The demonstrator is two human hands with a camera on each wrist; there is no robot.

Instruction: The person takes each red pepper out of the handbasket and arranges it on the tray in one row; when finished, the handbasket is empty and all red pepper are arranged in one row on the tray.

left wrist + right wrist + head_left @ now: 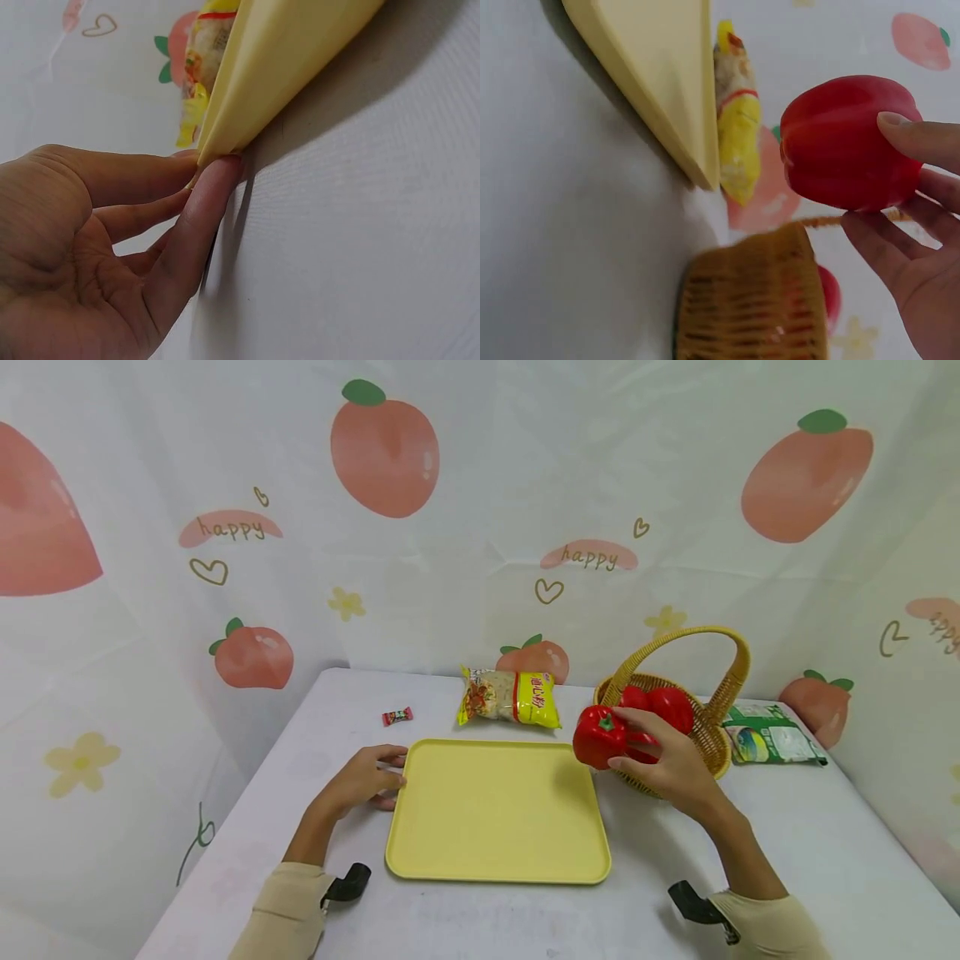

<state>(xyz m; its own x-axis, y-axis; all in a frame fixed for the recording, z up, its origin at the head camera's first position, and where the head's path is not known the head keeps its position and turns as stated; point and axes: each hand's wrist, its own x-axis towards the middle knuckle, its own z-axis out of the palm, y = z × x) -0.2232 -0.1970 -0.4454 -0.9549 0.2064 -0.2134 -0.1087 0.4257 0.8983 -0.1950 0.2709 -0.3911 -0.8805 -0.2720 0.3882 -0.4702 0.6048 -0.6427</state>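
My right hand (671, 764) holds a red bell pepper (597, 739) between thumb and fingers, raised beside the wicker basket (715, 745). In the right wrist view the same pepper (847, 142) hangs clear of the basket and tray. More red peppers (672, 707) sit inside the basket, partly hidden by my hand. At the left, my left hand (363, 778) is at the upper left rim of a yellow rectangular tray (498, 814) that bears nothing. The left wrist view shows thumb and fingers (214, 184) pinching the tray's edge.
Behind the tray lies a yellow and clear food packet (508, 697). A small red wrapped candy (397, 717) is at the back left. Right of the basket rests a green and white packet (775, 734). A printed cloth (465, 585) hangs behind the white table (480, 922).
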